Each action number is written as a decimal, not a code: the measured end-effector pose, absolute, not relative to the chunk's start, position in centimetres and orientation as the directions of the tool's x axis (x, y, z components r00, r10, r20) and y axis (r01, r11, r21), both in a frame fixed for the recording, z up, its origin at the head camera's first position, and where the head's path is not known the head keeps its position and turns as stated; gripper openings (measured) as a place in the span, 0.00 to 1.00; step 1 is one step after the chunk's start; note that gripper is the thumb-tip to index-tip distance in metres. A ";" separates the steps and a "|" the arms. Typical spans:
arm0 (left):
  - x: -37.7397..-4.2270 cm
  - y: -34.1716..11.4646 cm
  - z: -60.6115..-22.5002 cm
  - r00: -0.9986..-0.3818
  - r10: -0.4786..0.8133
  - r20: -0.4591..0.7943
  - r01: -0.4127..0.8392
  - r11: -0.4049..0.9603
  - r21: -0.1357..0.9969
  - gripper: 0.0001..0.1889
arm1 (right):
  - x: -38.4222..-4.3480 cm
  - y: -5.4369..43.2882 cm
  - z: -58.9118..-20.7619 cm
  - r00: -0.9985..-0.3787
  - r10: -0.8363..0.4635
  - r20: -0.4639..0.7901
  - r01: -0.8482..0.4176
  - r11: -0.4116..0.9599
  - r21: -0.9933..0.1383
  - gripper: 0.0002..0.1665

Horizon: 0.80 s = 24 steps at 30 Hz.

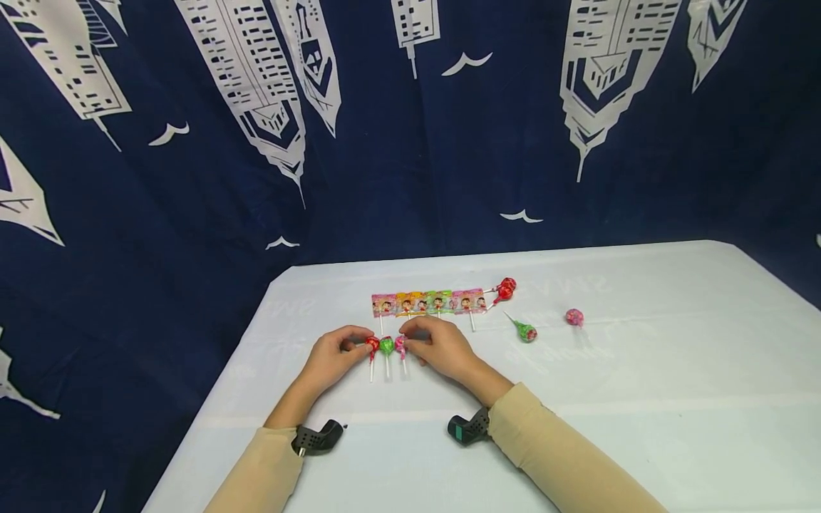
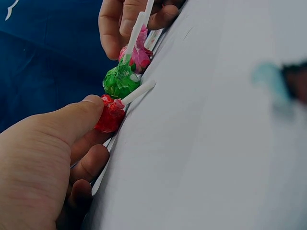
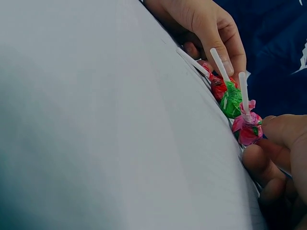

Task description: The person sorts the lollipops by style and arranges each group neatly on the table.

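Note:
Three wrapped lollipops stand side by side on the white table, their white sticks toward the person. My left hand [image 1: 335,358] pinches the red lollipop [image 2: 110,115] at the left end, thumb against its wrapper. Squeezed in the middle is the green lollipop [image 1: 387,346], touched by its neighbours. At the right end, the thumb and fingers of my right hand [image 1: 442,348] pinch the pink lollipop [image 3: 247,128]. In the left wrist view the red stick [image 2: 140,92] lies lower than the green one.
Behind the hands lies a row of flat lollipops in printed wrappers [image 1: 426,303]. Red lollipops [image 1: 505,291] lie at its right end. Farther right are another green lollipop [image 1: 527,333] and another pink lollipop [image 1: 574,317]. A dark blue patterned curtain [image 1: 410,178] hangs behind the table [image 1: 673,370].

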<state>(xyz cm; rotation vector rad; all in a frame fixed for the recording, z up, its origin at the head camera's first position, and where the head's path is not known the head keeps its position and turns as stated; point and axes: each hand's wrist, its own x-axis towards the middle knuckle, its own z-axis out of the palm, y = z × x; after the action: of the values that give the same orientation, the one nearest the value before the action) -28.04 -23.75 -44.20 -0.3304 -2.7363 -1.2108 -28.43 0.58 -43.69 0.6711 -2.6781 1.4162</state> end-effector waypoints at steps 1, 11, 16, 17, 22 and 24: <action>-28.0 -23.8 -44.2 -0.967 0.145 0.207 0.251 0.654 0.713 0.12 | -28.4 0.6 -43.7 -0.905 -0.355 0.234 -0.393 0.488 -0.779 0.12; -28.0 -23.7 -44.3 -0.968 0.146 0.205 0.250 0.657 0.711 0.12 | -28.3 0.6 -43.7 -0.904 -0.354 0.238 -0.389 0.455 -0.801 0.12; -27.9 -23.7 -44.1 -0.968 0.151 0.202 0.251 0.654 0.714 0.12 | -28.1 0.8 -43.0 -0.885 -0.378 0.271 -0.423 0.415 -0.805 0.13; -27.9 -23.7 -44.1 -0.968 0.151 0.200 0.250 0.652 0.715 0.12 | -28.1 0.8 -42.7 -0.882 -0.381 0.277 -0.430 0.409 -0.805 0.13; -27.8 -23.6 -44.0 -0.969 0.148 0.197 0.246 0.655 0.715 0.12 | -28.5 2.0 -41.0 -0.883 -0.346 0.317 -0.441 0.379 -0.814 0.14; -27.8 -23.6 -44.0 -0.969 0.147 0.196 0.244 0.659 0.712 0.12 | -28.8 2.8 -40.2 -0.893 -0.311 0.327 -0.430 0.367 -0.825 0.14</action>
<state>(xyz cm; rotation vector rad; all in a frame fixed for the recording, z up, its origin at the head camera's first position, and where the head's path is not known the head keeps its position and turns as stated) -27.79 -23.59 -44.01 -0.3258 -2.7491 -1.2068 -28.77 2.83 -40.17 0.6806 -2.5003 1.5631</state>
